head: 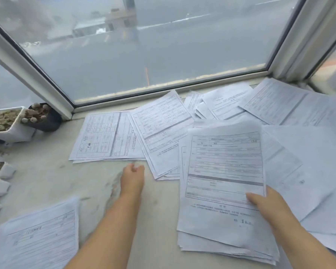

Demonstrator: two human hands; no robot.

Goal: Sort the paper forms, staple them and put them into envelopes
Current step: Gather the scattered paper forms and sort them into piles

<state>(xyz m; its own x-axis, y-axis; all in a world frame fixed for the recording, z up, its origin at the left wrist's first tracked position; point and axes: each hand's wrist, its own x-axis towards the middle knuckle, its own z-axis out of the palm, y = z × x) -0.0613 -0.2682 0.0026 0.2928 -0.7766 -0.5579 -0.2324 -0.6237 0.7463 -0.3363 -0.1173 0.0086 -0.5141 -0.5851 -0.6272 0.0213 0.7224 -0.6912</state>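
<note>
Clearly you're sorting: your right hand (268,202) pinches the top form (224,171) of the near stack (221,243) on the tabletop (47,181); your left hand (132,178) hovers loosely curled, holding nothing. Next, match it to a sorted pile (107,134).

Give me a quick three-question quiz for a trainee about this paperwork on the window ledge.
1. True or false: the right hand holds a sheet on top of the near stack.
2. The left hand is: A) gripping a stapler, B) empty, just below the flat pile, C) inside an envelope.
3. Fill in: the plant pots stand at the far ____ of the ledge.

Key: 1 true; 2 B; 3 left.
</note>
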